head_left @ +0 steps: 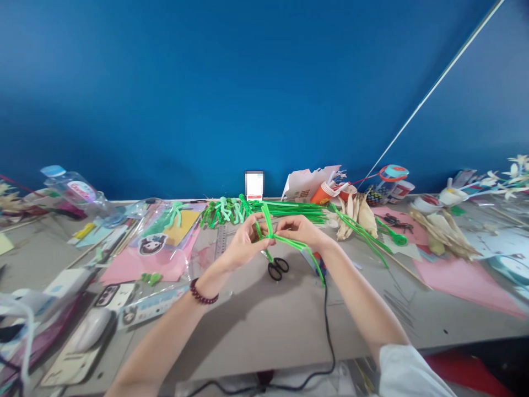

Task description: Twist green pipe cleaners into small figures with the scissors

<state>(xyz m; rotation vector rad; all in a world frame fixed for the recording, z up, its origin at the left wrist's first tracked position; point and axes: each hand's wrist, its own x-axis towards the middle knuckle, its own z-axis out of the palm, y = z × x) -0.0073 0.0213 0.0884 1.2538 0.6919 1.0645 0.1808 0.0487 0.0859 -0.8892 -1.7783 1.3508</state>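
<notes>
Bright green pipe cleaners (289,241) cross in front of me, held between both hands above the table. My left hand (248,238) is closed on them near the crossing, with a beaded bracelet on that wrist. From the other side, my right hand (303,230) pinches them close to the same spot. One end points up, and a long end hangs down below my right hand. Black-handled scissors (278,268) lie on the table just beneath the hands. A tool with a black cord (322,267) lies partly hidden behind the hanging end.
Bundled green pipe cleaners (295,210) and twisted green pieces (225,210) lie along the wall, near a propped phone (254,185). Pink sheets (144,266) and a plastic bottle (71,184) are at left. Dried husks (359,216) and orange cups (324,193) are at right.
</notes>
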